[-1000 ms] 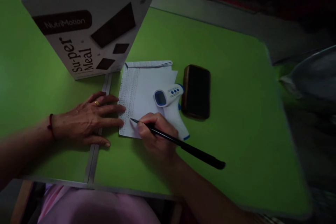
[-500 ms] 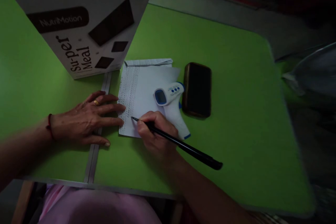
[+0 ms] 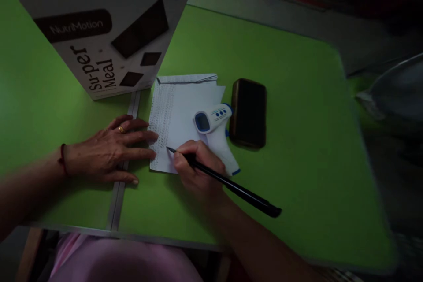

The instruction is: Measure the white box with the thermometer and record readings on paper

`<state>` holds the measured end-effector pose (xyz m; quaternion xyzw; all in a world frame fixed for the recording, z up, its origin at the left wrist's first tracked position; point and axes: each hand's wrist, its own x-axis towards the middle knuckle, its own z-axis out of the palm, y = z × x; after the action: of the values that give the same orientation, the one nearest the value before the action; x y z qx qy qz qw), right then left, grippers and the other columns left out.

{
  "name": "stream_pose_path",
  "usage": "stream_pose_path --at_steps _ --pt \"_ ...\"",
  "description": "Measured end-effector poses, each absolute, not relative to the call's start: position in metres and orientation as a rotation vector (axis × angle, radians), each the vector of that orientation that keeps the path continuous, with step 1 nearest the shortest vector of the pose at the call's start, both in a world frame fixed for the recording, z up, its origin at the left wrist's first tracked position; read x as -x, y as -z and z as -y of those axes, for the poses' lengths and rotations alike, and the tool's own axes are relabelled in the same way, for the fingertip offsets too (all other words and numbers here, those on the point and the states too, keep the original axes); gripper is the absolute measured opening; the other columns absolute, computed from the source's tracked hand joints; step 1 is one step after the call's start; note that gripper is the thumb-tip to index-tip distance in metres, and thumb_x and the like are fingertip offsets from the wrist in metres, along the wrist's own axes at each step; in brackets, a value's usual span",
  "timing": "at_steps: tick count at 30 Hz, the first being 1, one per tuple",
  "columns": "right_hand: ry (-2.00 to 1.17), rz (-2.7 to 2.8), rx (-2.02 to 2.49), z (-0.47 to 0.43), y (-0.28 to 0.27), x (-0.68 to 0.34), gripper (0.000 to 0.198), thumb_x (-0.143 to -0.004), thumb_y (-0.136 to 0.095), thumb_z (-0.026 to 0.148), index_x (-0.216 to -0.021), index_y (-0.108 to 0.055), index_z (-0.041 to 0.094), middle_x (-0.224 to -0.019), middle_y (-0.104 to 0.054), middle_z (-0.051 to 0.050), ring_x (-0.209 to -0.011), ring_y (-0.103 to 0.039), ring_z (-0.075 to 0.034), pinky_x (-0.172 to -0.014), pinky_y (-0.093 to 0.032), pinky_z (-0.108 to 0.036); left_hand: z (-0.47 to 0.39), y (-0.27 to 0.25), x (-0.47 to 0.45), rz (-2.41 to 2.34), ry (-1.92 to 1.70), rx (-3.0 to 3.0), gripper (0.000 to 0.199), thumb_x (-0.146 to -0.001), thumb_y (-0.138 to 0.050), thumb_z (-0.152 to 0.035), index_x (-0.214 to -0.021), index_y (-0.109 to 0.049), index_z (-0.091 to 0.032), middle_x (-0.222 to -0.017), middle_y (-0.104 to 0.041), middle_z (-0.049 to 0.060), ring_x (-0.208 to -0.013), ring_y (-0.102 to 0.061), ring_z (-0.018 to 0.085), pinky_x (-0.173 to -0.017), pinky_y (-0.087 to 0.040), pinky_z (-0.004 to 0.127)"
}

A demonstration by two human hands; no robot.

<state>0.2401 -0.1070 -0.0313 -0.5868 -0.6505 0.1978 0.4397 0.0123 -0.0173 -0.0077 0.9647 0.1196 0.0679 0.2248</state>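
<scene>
A small sheet of white paper point(image 3: 183, 101) lies on the green table, with rows of tiny handwriting along its left side. My right hand point(image 3: 200, 169) is closed around a black pen point(image 3: 244, 192), whose tip meets the paper near the written rows. Flat and with fingers spread, my left hand point(image 3: 112, 147) rests on the table; its fingertips touch the paper's left edge. A white and blue infrared thermometer point(image 3: 216, 119) lies over the right part of the paper, its handle partly behind my right hand.
A tall white box point(image 3: 125, 17) printed "NutriMotion Su-per Meal" stands at the back left. Right of the thermometer lies a dark phone point(image 3: 248, 113) in a brown case. A metal seam point(image 3: 116, 200) crosses the green table point(image 3: 304, 141). Beyond its right edge is a greyish plastic-like thing point(image 3: 399, 88).
The pen tip has shifted very slightly to the right on the paper, and the pen's back end has dipped a little. My left hand has not moved.
</scene>
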Motion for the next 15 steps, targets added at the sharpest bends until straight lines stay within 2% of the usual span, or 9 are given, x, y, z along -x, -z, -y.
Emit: stream_pose_path --at_steps 9,13,15 --pt "-0.548 1.61 1.417 0.108 0.032 -0.24 0.017 -0.084 -0.054 0.015 -0.07 -0.049 0.022 -0.057 -0.051 0.007 -0.047 -0.046 -0.009 -0.046 -0.037 -0.022 0.017 0.008 -0.012 -0.326 -0.2 -2.665 0.049 -0.094 -0.06 -0.054 -0.131 -0.06 -0.022 -0.147 -0.05 0.012 -0.137 -0.038 0.041 -0.113 -0.028 0.061" --pt "-0.252 1.725 1.359 0.106 0.034 -0.25 0.01 -0.088 -0.058 0.012 -0.085 -0.059 0.022 -0.071 -0.061 0.002 -0.061 -0.058 -0.013 -0.057 -0.048 -0.025 0.016 0.006 -0.012 -0.338 -0.184 -2.674 0.049 -0.093 -0.062 -0.052 -0.132 -0.06 -0.022 -0.147 -0.05 0.011 -0.137 -0.04 0.04 -0.115 -0.026 0.06" --pt "-0.051 1.872 1.307 0.104 0.035 -0.257 0.016 -0.09 -0.058 0.01 -0.099 -0.064 0.022 -0.083 -0.064 -0.002 -0.072 -0.063 -0.015 -0.063 -0.052 -0.027 0.016 0.006 -0.012 -0.337 -0.2 -2.671 0.05 -0.092 -0.063 -0.053 -0.131 -0.061 -0.022 -0.147 -0.051 0.011 -0.136 -0.041 0.041 -0.114 -0.027 0.06"
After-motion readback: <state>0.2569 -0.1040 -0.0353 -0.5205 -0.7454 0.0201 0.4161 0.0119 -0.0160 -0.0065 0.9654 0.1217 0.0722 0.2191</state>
